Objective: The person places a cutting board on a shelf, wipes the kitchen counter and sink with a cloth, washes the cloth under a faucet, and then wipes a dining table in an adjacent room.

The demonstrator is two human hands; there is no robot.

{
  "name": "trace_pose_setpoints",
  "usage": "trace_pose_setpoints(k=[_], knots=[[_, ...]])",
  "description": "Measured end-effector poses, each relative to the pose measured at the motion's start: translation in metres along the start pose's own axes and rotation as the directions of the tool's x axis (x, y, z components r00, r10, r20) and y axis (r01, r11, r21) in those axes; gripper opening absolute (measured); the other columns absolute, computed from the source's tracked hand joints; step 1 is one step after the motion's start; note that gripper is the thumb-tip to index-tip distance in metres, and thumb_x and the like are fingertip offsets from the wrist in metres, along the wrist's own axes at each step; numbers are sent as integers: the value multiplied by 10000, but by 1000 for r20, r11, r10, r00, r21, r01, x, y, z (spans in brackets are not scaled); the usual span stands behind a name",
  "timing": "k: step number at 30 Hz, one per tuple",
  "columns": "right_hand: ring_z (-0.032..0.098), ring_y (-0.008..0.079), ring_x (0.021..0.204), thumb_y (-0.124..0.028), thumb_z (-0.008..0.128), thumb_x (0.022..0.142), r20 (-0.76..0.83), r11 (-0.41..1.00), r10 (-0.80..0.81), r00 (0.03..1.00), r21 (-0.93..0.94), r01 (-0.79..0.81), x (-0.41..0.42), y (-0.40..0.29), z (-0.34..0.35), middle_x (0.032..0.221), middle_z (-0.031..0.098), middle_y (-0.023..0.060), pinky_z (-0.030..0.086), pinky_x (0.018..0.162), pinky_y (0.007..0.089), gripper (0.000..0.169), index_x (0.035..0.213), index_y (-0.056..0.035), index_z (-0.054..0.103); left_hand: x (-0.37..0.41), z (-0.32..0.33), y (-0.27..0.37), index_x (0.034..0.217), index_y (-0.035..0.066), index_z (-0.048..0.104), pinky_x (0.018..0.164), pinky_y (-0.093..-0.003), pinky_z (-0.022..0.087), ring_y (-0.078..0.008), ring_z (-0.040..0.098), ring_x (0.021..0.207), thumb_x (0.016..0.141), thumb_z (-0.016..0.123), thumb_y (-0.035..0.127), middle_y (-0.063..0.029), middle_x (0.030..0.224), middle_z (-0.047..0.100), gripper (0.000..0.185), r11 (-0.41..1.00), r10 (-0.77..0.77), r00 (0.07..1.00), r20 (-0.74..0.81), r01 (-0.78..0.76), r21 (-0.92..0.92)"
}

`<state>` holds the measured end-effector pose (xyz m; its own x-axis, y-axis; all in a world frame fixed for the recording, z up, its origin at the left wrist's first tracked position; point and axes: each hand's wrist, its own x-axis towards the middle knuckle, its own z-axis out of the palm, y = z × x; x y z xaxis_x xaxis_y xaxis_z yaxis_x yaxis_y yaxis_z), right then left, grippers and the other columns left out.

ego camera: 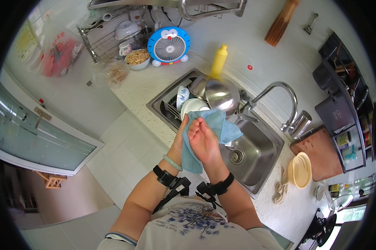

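Note:
A light blue cloth (pixel 217 123) hangs draped between my two hands, close to the near rim of the stainless steel double sink (pixel 256 156). My left hand (pixel 179 137) holds the cloth from its left side, with the fingers mostly hidden behind it. My right hand (pixel 203 140) lies against the front of the cloth, palm up and fingers curled; whether it grips the fabric cannot be told. Just beyond the hands, a white plate (pixel 192 106), a blue-patterned bowl (pixel 182 96) and steel bowls (pixel 223 97) are stacked in the left basin.
A chrome faucet (pixel 280 86) arches over the right basin. Behind the sink stands a yellow bottle (pixel 219 61); a blue fan (pixel 169 47) and a bowl of peanuts (pixel 138 58) are at the back left. On the right are a yellow basket (pixel 300 170) and a wooden cutting board (pixel 319 153).

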<state>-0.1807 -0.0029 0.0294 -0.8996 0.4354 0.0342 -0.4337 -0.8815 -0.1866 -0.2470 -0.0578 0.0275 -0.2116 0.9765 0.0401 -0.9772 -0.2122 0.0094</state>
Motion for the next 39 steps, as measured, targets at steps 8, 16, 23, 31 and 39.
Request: trace_pose_setpoints(k=[8,16,23,31,39], knots=[[502,175,969,-211,545,882,-142,520,-330,933,-853,54,-40,-33,-18,1072,520,114,429,819,282,414,1216,-1,421,26,8,-13,1022,64,543,608,-204,471,-106,550,662,885,481,452,-15,816,581,416,738,162,915,-368,136,661],[532,301,1000,-91,680,706,8,-254,-707,707,-936,-244,-86,-87,-64,1113,517,203,436,822,346,569,1221,-22,446,54,-41,-56,1226,57,438,883,-320,419,-134,494,1035,892,507,379,-32,1159,502,469,434,-517,791,-326,571,697],[587,363,724,-90,623,748,-19,-174,-947,319,-807,-565,-136,-113,-86,758,597,219,452,646,380,201,902,22,557,103,-27,-70,1311,24,362,837,-340,485,-239,569,1007,938,421,284,-170,1241,486,459,102,-744,590,-313,564,820],[585,357,720,-288,608,811,-132,31,-982,136,-820,-572,-172,-122,-97,768,606,216,447,660,368,333,895,33,588,210,-70,-117,1358,127,286,463,-271,490,-152,598,598,894,494,226,-112,911,576,518,-75,-257,914,-313,304,950],[528,118,797,-156,642,763,-411,427,-829,379,-903,-44,-184,-173,-101,877,586,50,424,728,260,308,984,37,550,245,-119,-138,1050,82,523,445,-317,452,-186,588,511,858,521,271,-96,726,616,270,-367,-129,977,-168,110,924]])
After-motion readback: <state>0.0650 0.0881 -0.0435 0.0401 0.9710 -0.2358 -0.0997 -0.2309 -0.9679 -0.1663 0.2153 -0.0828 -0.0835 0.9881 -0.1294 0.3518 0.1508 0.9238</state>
